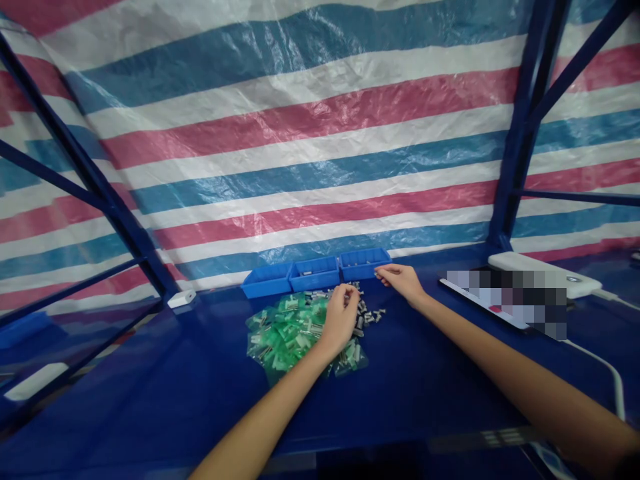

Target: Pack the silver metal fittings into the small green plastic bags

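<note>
Over the right side of a pile of green and clear plastic packets (290, 333) is my left hand (341, 313), its fingers closed together; what they hold, if anything, is too small to tell. My right hand (400, 280) is pinched near the front edge of the right blue bin (365, 265), and its fingertips hold something too small to make out. Small metal parts (369, 316) lie loose on the table between both hands. Three blue bins stand in a row behind the pile, including the middle bin (314, 273) and the left bin (267, 280), with a few small pieces inside.
On the right of the blue table (410, 400) lie a phone-like device (485, 300) and a white power bank (545, 272) with a white cable (600, 363). A small white box (181, 299) sits at the left. Blue metal posts and a striped sheet stand behind.
</note>
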`<state>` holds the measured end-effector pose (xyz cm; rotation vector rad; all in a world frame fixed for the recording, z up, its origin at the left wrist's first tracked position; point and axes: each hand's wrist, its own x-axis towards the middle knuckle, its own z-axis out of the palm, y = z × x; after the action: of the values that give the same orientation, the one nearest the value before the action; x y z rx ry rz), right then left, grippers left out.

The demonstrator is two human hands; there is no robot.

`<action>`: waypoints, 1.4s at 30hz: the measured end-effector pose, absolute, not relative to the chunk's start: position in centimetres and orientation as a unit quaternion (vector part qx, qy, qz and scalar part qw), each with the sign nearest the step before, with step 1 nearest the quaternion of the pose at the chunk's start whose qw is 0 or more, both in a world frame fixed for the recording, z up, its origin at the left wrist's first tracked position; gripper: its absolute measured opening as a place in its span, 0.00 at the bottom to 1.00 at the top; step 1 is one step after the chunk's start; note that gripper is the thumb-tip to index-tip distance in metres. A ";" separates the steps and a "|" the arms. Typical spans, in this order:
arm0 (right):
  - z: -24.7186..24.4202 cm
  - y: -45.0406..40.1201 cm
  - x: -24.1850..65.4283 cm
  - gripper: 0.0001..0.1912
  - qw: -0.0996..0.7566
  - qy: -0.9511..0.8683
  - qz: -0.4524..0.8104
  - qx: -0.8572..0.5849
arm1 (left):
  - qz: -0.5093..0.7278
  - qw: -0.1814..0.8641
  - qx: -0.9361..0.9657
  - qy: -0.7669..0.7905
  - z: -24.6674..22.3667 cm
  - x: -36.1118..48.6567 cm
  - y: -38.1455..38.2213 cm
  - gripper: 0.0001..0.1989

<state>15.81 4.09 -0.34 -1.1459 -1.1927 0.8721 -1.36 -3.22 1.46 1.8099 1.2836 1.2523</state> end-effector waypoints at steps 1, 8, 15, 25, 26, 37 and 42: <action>-0.1 4.2 16.0 0.11 0.596 -0.515 0.369 -0.494 | 0.470 0.295 0.679 0.480 1.4 -1.3 -3.2 0.07; 2.5 3.2 16.4 0.32 0.574 -0.594 0.414 -0.384 | 0.475 0.302 0.676 0.475 1.2 -1.2 -3.2 0.07; 2.8 1.3 17.6 0.47 0.172 -0.808 0.361 -0.433 | 0.476 0.302 0.667 0.487 1.5 -1.5 -3.2 0.07; 0.8 1.9 16.3 0.20 0.207 -0.818 0.321 -0.430 | 0.467 0.292 0.683 0.479 1.1 -1.5 -2.9 0.07; 0.6 1.9 16.1 0.18 0.216 -0.812 0.328 -0.432 | 0.461 0.289 0.691 0.475 1.0 -1.4 -2.9 0.07; -0.3 2.1 14.5 0.07 0.312 -0.840 0.129 -0.425 | 0.436 0.289 0.708 0.474 0.7 -1.4 -2.6 0.06; 0.0 2.2 14.5 0.08 0.373 -0.795 0.186 -0.440 | 0.470 0.320 0.661 0.489 0.7 -1.6 -2.2 0.05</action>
<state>14.48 2.24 -0.05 -1.1280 -2.0384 0.4766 -1.60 -2.20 0.73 1.7376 1.2842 1.2363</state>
